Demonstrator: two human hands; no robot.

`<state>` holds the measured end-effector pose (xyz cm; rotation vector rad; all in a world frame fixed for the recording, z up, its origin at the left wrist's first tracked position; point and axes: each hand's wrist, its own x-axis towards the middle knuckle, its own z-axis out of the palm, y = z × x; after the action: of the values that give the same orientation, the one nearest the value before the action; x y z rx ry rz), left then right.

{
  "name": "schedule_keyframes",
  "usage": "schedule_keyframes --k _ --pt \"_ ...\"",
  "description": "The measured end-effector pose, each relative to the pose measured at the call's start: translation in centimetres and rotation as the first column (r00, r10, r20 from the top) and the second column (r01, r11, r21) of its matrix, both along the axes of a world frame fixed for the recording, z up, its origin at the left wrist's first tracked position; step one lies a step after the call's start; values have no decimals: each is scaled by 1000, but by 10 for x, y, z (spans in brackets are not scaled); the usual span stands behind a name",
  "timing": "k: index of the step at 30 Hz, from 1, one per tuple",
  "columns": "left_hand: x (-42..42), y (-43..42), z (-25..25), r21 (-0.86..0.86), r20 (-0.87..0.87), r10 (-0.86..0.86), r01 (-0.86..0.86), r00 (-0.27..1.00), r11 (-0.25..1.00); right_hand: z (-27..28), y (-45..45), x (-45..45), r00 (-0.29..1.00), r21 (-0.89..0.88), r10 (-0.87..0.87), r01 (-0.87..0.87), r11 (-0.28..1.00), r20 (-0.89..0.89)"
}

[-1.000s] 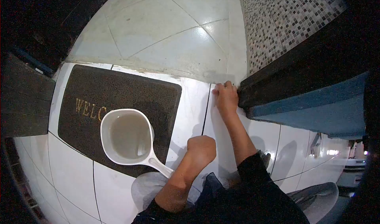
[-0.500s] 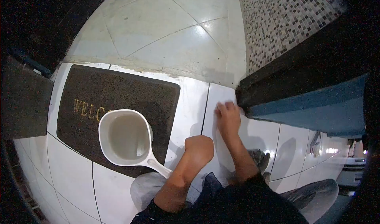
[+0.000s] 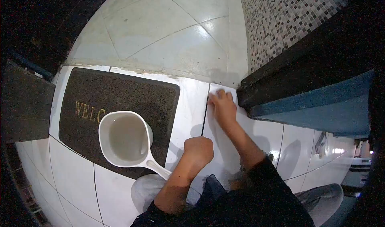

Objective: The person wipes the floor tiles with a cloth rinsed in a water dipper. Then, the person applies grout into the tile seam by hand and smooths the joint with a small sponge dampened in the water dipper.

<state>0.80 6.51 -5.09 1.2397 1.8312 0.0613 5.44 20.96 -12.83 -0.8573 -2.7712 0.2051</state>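
the loose-fingered right hand (image 3: 224,110) has moved leftward over glossy white floor tiles (image 3: 190,102), left hand (image 3: 199,150) clenched, around what i can't tell, white plastic dipper (image 3: 106,135) over dark rectangular doormat (image 3: 90,84), mosaic wall (image 3: 276,26) beyond.

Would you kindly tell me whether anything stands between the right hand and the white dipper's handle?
Yes: in this view the left hand lies between the right hand and the dipper's handle, and the left forearm hides the handle's end.

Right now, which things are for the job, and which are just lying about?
Job, probably:
- right hand
- glossy white floor tile beneath it
- white, long-handled dipper of liquid

Just there:
- dark rectangular mat with gold letters
- speckled mosaic wall
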Motion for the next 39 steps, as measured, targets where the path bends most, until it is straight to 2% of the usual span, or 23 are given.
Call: schedule_keyframes --k 1,4,6,7,10,12,15,19,21,25,27,30,32,37,38,39 --pt "-1 0 -1 -1 -6 3 -3 1000 1000 -6 15 -14 1000 41 -30 30 999 8" --pt "-2 -3 -5 2 -37 19 -19 999 1000 -3 21 -32 997 -24 -75 75 997 -1" --pt "-3 -2 -5 -10 -32 16 -17 999 1000 -5 6 -17 998 49 -64 66 997 -28" --pt "-3 -2 -4 -7 -31 18 -18 999 1000 0 -8 -8 996 -6 -66 67 998 58" --pt "-1 -3 -3 32 -13 21 -21 1000 999 1 -29 12 999 -89 -10 14 996 48" --pt "1 -3 -4 33 -26 30 -29 999 999 -5 -16 6 1000 -16 17 -17 1000 -9" --pt "-3 -3 -1 7 -14 24 -24 1000 1000 -3 19 -35 993 42 -114 114 993 -2" --pt "-4 -4 -5 14 -47 25 -25 999 1000 -4 16 -34 992 50 -129 128 990 7" --pt "-5 -4 -1 29 -11 30 -30 999 999 0 -9 -12 997 -7 -58 59 998 51" --pt "-3 -4 -3 16 -7 10 -10 1000 1000 -1 -8 -6 998 -99 -42 47 994 51" --pt "-4 -4 -3 -14 -9 22 -22 1000 1000 -7 18 -26 993 7 -110 110 994 -53" --pt "-6 -6 -1 -1 -24 42 -43 999 999 -12 36 -35 979 -23 -203 202 979 -18" --pt "-6 -6 0 20 -21 40 -39 999 999 -3 18 -11 976 54 -206 203 978 63" --pt "-4 -6 1 40 -9 25 -25 1000 999 -1 -31 52 983 56 -175 178 982 -49" --pt "-4 -6 -1 47 -15 34 -33 999 998 -5 -23 49 984 50 -174 172 984 26" --pt "-3 -6 -2 56 -22 42 -40 999 998 -11 -9 41 983 51 -181 179 983 27"
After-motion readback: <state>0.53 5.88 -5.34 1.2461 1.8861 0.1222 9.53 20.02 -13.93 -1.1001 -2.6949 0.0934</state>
